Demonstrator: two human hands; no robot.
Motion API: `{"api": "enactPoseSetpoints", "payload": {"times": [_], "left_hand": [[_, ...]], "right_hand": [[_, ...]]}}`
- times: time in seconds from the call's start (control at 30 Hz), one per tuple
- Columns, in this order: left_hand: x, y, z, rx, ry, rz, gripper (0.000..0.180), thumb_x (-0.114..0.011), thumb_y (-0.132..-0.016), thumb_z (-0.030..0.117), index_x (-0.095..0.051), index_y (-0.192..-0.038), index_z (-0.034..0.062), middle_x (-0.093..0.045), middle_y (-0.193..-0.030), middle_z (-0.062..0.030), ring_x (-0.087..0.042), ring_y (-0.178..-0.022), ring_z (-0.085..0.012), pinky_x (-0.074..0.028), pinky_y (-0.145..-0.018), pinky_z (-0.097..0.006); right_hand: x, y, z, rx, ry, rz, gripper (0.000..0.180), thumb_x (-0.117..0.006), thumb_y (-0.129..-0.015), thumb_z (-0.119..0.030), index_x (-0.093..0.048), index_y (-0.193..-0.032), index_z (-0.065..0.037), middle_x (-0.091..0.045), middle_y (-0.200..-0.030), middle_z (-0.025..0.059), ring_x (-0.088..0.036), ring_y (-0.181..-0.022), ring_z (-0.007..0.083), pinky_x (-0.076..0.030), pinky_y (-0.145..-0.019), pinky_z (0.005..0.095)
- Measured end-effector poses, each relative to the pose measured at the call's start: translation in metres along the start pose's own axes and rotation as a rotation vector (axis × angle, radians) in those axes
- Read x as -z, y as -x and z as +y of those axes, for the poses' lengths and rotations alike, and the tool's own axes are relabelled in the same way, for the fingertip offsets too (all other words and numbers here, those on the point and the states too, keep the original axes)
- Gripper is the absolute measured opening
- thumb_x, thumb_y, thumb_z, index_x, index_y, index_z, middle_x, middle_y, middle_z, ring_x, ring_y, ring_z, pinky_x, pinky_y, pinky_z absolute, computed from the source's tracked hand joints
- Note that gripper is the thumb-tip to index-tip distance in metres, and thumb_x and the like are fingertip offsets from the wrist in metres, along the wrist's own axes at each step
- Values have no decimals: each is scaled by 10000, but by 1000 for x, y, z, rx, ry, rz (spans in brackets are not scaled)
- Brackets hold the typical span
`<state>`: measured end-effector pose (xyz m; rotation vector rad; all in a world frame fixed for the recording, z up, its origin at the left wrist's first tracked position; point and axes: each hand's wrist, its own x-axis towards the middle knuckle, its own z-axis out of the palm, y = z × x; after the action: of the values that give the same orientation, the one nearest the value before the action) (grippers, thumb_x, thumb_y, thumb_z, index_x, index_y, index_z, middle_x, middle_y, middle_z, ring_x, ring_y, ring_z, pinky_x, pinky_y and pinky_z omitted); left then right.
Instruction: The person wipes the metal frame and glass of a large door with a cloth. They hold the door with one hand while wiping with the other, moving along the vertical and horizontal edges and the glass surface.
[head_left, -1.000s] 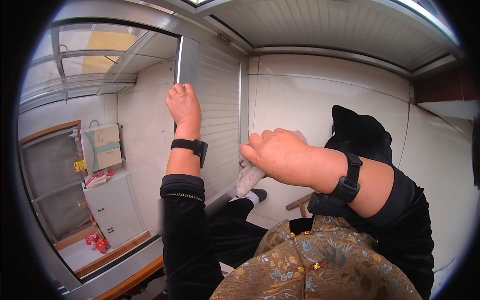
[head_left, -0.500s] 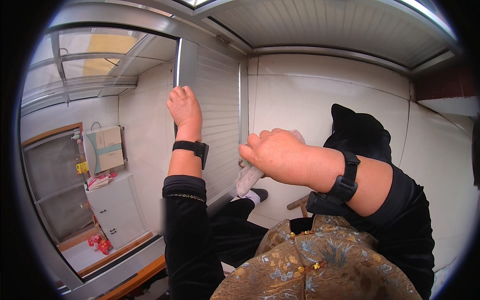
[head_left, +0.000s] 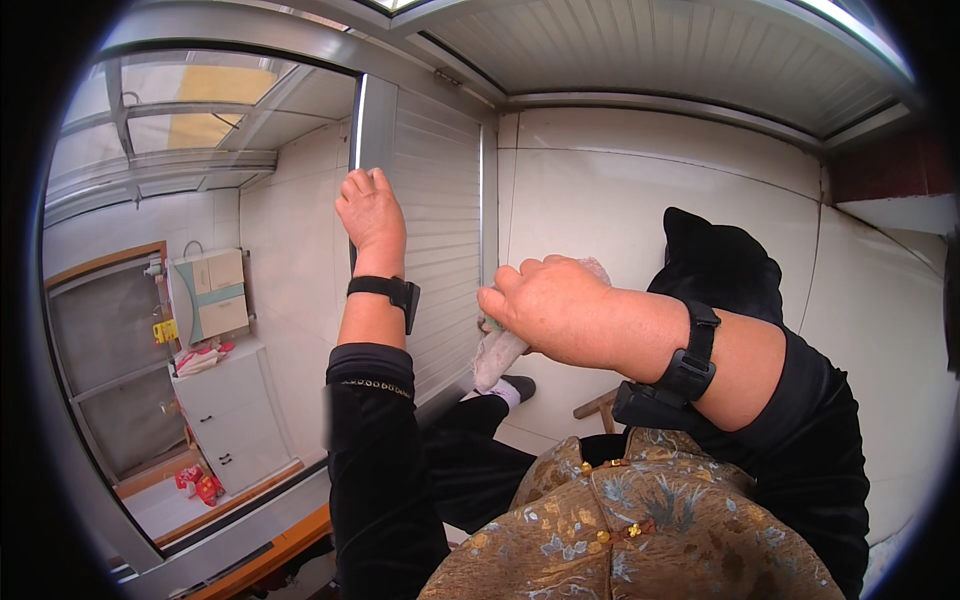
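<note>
My left hand [head_left: 371, 215] is closed around the inner edge of a grey metal door frame [head_left: 377, 120], its fingers curled over at the glass side. A bunched whitish cloth [head_left: 497, 358] is in my right hand [head_left: 548, 305]. One end of the cloth hangs below the fist, and a pinkish bit shows above the knuckles. My right fist is in front of the door's ribbed lower panel [head_left: 436, 210]. The fingertips of both hands are hidden from view.
Through the glass at left stand a white cabinet [head_left: 232, 420] and a cream-and-green box [head_left: 212, 296]. Red packets [head_left: 200, 485] lie low beside the cabinet. A wooden stool leg [head_left: 597, 403] shows near my foot [head_left: 518, 387] on the pale tiled floor [head_left: 640, 165].
</note>
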<state>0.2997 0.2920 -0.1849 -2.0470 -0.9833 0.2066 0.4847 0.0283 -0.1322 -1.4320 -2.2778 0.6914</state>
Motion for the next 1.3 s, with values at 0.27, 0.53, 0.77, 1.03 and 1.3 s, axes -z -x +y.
{"api": "enactPoseSetpoints", "payload": {"times": [0.27, 0.53, 0.77, 1.03, 1.3], "left_hand": [[2, -6, 3, 41, -33, -102, 306, -592, -882, 134, -585, -1188, 142, -507, -1130, -64, -489, -1028, -245, -431, -809, -369], [2, -5, 0, 38, 29, 2, 277, -596, -879, 137, -597, -1155, 143, -507, -1107, -64, -500, -1006, -239, -442, -783, -356], [1, -3, 1, 24, -11, -59, 259, -609, -868, 134, -606, -1128, 135, -514, -1090, -58, -503, -1017, -237, -444, -777, -352], [6, -6, 0, 41, 35, -87, 266, -603, -869, 123, -595, -1134, 122, -508, -1116, -66, -495, -1033, -244, -447, -787, -351], [4, -1, -4, 23, 94, -8, 268, -599, -871, 129, -593, -1138, 127, -523, -1123, -61, -502, -1060, -252, -455, -803, -357]], "right_hand": [[1, 1, 0, -12, -10, 2, 505, -808, -702, -186, -553, -1119, -59, -586, -951, 115, -655, -865, 281, -551, -694, 393], [1, 1, 0, -18, 1, 8, 489, -806, -704, -187, -554, -1107, -71, -582, -952, 109, -653, -868, 285, -552, -685, 395], [2, 1, 0, 2, -15, 22, 435, -781, -709, -174, -571, -1073, -58, -600, -944, 120, -657, -861, 281, -543, -689, 379], [2, -1, 1, -24, -22, 1, 495, -795, -723, -201, -551, -1134, -74, -583, -970, 111, -652, -883, 284, -555, -703, 395], [0, 2, 3, -2, -16, 32, 395, -767, -726, -180, -580, -1051, -54, -615, -952, 133, -662, -879, 294, -546, -706, 391]]}}
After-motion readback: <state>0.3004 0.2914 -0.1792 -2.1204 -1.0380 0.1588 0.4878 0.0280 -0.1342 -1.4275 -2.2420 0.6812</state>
